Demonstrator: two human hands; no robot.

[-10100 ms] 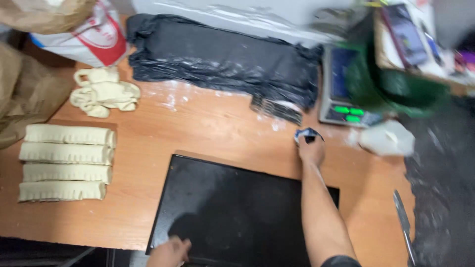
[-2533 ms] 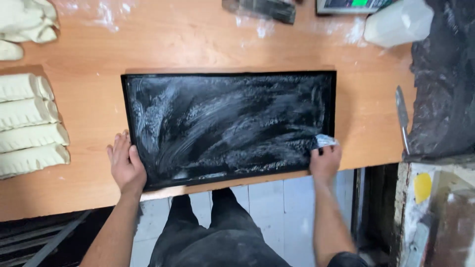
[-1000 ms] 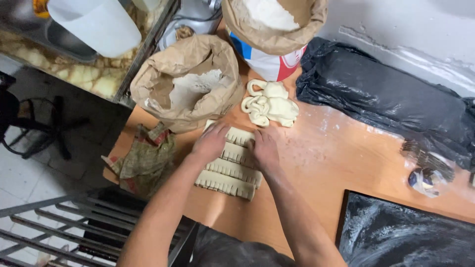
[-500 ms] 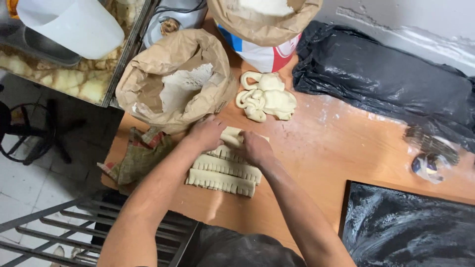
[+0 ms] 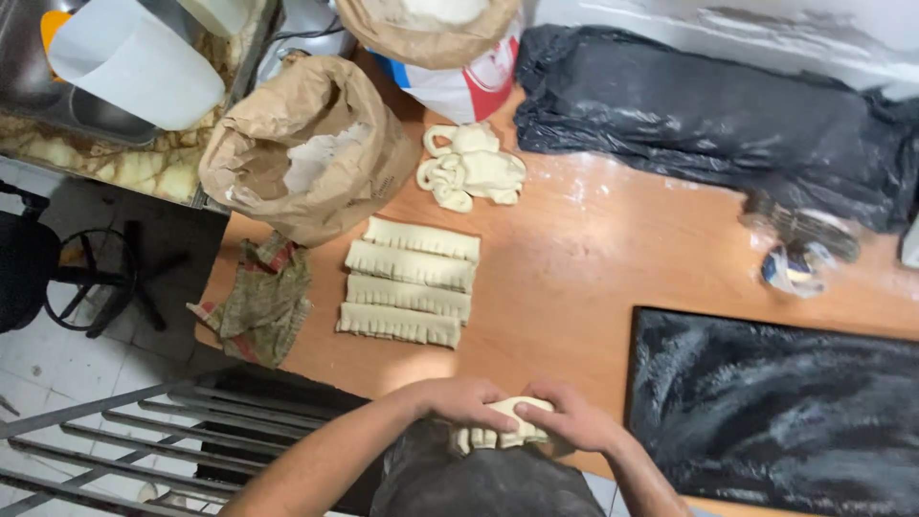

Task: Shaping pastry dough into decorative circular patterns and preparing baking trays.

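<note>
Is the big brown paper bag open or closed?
Open. The brown paper bag has its top rolled back, and white flour shows inside its mouth. It stands at the table's corner, above the four crimped dough strips.

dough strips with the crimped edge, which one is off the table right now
The dough strip held in both hands, left hand and right hand, near the table's front edge. The other four strips lie stacked in a column on the wooden table.

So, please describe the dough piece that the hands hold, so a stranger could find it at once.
Start at the wooden table and go to its near edge, left of the black tray. There both hands grip a pale crimped dough piece. Unlike the four pieces in the stack, it is lifted off the table.
</note>
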